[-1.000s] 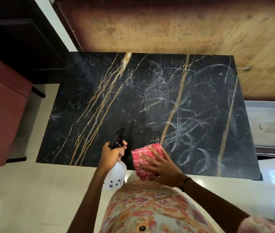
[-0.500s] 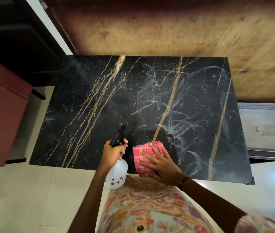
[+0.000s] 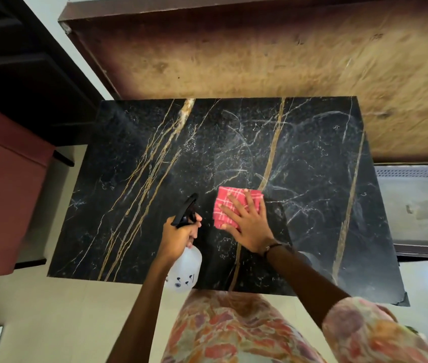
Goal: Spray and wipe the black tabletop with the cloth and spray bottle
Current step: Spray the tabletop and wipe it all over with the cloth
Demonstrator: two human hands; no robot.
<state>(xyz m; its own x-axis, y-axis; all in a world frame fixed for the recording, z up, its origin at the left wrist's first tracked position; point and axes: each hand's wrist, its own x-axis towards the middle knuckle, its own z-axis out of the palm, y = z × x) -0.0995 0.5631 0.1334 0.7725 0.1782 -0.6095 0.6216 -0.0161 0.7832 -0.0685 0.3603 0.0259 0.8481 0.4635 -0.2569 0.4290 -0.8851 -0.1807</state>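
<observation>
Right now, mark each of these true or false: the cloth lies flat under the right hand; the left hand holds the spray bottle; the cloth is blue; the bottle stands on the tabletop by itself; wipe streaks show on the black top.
1. The pink checked cloth lies flat under the right hand. True: straight fingers press it onto the black tabletop.
2. The left hand holds the spray bottle. True.
3. The cloth is blue. False: it is pink with pale checks.
4. The bottle stands on the tabletop by itself. False: the left hand grips it at the neck.
5. Wipe streaks show on the tabletop. True, in the far right part.
</observation>
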